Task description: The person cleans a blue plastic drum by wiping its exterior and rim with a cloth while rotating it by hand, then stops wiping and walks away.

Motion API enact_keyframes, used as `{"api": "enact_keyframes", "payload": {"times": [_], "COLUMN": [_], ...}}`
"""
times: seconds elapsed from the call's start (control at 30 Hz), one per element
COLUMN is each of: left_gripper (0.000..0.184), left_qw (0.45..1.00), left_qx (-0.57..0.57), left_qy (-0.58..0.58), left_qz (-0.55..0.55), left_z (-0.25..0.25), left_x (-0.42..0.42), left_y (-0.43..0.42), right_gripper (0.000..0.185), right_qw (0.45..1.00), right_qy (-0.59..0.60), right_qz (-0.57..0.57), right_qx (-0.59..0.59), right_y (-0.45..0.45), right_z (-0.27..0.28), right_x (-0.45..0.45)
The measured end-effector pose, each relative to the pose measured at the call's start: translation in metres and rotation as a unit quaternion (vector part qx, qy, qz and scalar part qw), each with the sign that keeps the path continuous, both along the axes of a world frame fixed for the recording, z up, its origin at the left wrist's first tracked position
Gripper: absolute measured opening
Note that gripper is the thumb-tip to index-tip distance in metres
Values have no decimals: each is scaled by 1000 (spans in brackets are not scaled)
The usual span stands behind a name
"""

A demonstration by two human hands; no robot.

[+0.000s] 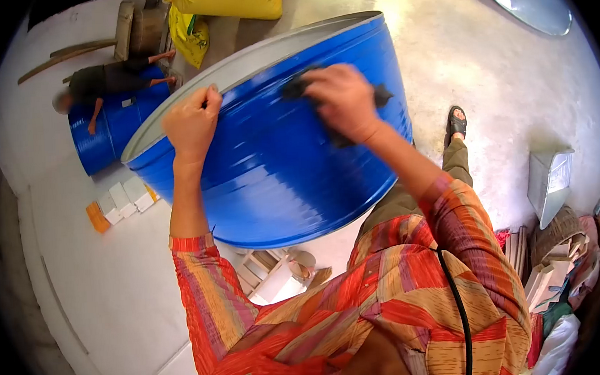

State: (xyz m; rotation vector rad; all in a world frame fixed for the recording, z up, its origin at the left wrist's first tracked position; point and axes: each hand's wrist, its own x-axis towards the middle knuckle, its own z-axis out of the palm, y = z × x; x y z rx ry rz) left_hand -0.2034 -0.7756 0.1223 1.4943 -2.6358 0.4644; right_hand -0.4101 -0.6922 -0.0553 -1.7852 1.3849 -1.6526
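A large blue drum (265,183), open at the top with a pale inside, stands tilted in front of me. My left hand (192,129) is closed over its rim on the near side, fingers curled in and partly hidden. Against the drum's blue outer wall, my right hand (344,102) presses a dark cloth (296,86). That hand is slightly smeared by motion, and loose ends of the cloth stick out around its fingers.
At the left another person (104,81) is beside a second blue drum (121,123). White and orange boxes (123,198) lie on the floor. Yellow sacks (233,0) lie at the back. A metal dustpan-like piece (552,182) and a mixed pile (556,275) are at right.
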Motion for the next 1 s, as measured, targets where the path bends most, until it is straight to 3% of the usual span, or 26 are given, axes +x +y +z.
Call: {"api": "enact_keyframes", "payload": {"times": [0.1,0.17,0.23,0.3,0.43,0.53,0.6,0.73,0.83,1.0], "left_gripper": [30,31,34,37,37,34,34,34,34,34], "left_qw": [999,1000,999,998,1000,1000,1000,1000,1000,999], "left_qx": [-14,-4,5,2,4,17,15,3,-1,4], "left_qy": [15,10,-39,-54,-23,-10,-2,6,6,-12], "left_qz": [-30,-5,26,26,18,12,-12,-23,-18,29], "left_z": [0,5,10,10,1,2,-1,0,6,7], "left_x": [-11,-15,-24,-28,-37,-32,-24,-22,-29,-22], "left_y": [1,-2,-9,-14,-14,-8,-8,-8,-12,-16], "right_gripper": [29,33,36,39,38,33,37,42,43,52], "right_qw": [972,949,968,976,995,993,996,989,991,996], "right_qy": [-81,-115,-69,-118,85,79,63,2,4,77], "right_qz": [-160,-162,-174,-116,39,65,58,-87,-110,28], "right_qx": [152,246,168,144,-15,-60,-11,123,81,-29], "right_y": [-11,-24,-26,-16,-6,-5,-5,-11,-11,3], "right_z": [-76,-85,-69,-6,63,57,35,-37,-35,47], "right_x": [-23,-36,-31,-18,31,31,1,-35,-31,25]}}
